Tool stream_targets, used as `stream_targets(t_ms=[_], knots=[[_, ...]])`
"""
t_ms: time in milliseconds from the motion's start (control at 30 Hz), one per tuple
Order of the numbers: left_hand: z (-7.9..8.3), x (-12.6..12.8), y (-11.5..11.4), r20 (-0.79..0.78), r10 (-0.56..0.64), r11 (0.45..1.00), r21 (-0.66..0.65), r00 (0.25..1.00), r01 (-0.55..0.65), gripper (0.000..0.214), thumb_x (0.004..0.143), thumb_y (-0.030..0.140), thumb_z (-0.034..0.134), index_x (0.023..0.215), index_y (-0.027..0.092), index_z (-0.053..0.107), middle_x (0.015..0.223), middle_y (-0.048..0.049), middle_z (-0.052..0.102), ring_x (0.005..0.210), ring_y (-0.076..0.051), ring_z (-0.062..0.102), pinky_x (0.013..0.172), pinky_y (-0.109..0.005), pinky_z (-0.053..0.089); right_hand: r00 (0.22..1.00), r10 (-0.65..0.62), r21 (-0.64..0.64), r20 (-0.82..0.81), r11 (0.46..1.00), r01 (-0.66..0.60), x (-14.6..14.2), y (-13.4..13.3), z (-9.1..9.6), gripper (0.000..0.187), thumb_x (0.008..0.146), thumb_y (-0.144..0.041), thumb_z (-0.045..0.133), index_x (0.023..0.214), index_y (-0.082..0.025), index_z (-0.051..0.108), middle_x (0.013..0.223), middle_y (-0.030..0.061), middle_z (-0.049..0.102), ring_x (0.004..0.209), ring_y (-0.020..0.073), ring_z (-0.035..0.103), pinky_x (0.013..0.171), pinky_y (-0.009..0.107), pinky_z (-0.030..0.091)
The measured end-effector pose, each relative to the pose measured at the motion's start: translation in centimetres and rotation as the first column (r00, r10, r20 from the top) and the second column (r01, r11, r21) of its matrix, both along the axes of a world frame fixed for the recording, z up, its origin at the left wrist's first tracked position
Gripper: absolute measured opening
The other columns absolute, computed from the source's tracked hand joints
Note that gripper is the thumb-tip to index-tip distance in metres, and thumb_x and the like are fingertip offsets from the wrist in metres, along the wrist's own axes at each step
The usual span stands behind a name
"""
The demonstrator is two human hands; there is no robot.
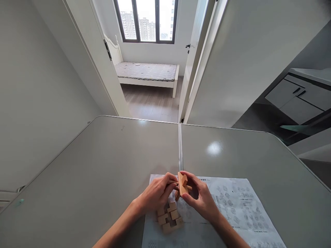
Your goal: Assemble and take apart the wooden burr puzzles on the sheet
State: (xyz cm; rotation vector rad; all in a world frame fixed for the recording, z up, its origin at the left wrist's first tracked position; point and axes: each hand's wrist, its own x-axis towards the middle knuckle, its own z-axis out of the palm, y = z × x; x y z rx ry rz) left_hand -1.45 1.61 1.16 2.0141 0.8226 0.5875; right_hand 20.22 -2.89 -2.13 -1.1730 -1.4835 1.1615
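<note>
Both my hands hold a small cluster of interlocked wooden puzzle pieces just above the table. My left hand pinches the cluster from the left with its fingers curled. From the right, my right hand grips it with thumb and fingertips. Several loose notched wooden blocks lie below my hands on a printed instruction sheet, which carries small diagrams.
The grey table has a seam down its middle and rounded far corners. Beyond it an open doorway shows a bed under a window. Grey cabinets stand at the right.
</note>
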Motion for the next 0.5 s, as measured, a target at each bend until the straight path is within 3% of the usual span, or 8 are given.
stream_targets(t_ms=[200, 500], knots=[[0.61, 0.19, 0.04, 0.051, -0.03, 0.991, -0.13, 0.998, 0.036, 0.011, 0.103, 0.029, 0.053, 0.112, 0.024, 0.048, 0.083, 0.0006, 0.077, 0.07, -0.014, 0.071, 0.068, -0.024, 0.053, 1.0, 0.011, -0.014, -0.006, 1.0, -0.011, -0.03, 0.02, 0.45, 0.06, 0.09, -0.056, 0.074, 0.139, -0.023, 0.062, 0.121, 0.0109, 0.075, 0.106, 0.03, 0.075, 0.096, 0.04, 0.063], [0.49, 0.07, 0.06, 0.078, -0.028, 0.976, -0.213, 0.997, 0.044, 0.008, 0.102, 0.025, 0.049, 0.105, 0.025, 0.042, 0.08, 0.0026, 0.072, 0.065, -0.013, 0.067, 0.064, -0.022, 0.052, 0.999, 0.034, -0.022, -0.012, 0.999, -0.034, 0.14, 0.09, 0.49, 0.063, 0.091, -0.061, 0.071, 0.14, -0.023, 0.06, 0.12, 0.0105, 0.074, 0.104, 0.0291, 0.075, 0.094, 0.04, 0.062]])
